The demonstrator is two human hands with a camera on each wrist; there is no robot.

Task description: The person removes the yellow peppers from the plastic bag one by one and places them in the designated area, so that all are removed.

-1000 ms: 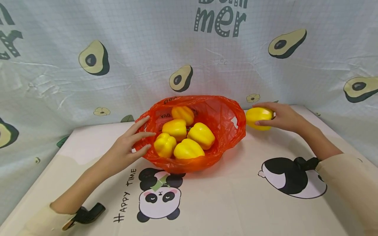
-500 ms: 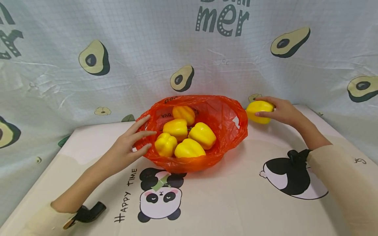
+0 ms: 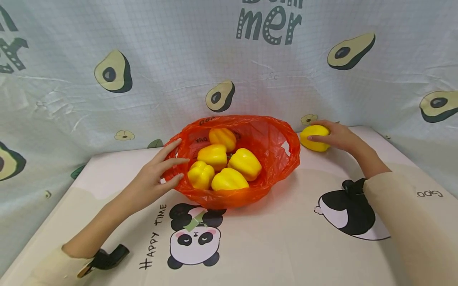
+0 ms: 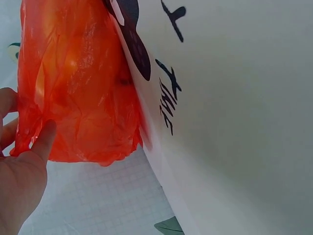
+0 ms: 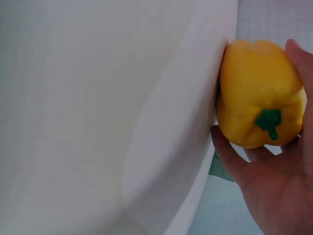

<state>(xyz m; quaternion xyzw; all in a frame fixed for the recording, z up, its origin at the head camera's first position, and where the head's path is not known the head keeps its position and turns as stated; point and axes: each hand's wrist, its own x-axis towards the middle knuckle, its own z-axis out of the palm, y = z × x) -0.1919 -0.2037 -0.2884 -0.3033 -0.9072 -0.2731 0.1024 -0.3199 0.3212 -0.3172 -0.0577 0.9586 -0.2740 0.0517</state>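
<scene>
A red plastic bag [image 3: 273, 139] stands with its mouth wide toward me, holding several yellow bell peppers [image 3: 245, 163]. At the bag's left rim, my left hand [image 3: 152, 180] holds the film with fingers spread. In the left wrist view the thumb [image 4: 45, 139] lies against the outside of the bag, the other fingers partly behind its edge. To the right of the bag, my right hand [image 3: 340, 137] grips another yellow bell pepper [image 3: 315, 138] from its right side. The right wrist view shows this pepper's green stem [image 5: 268, 120], with fingers and thumb around its body.
A light tablecloth [image 3: 268, 246] with panda prints and lettering covers the table. Behind it hangs a pale curtain [image 3: 161, 59] printed with avocados, close to the table's back edge.
My right hand has moved the bell pepper slightly toward the back of the table, then a little lower. The right forearm has swung left. My left hand keeps its place.
</scene>
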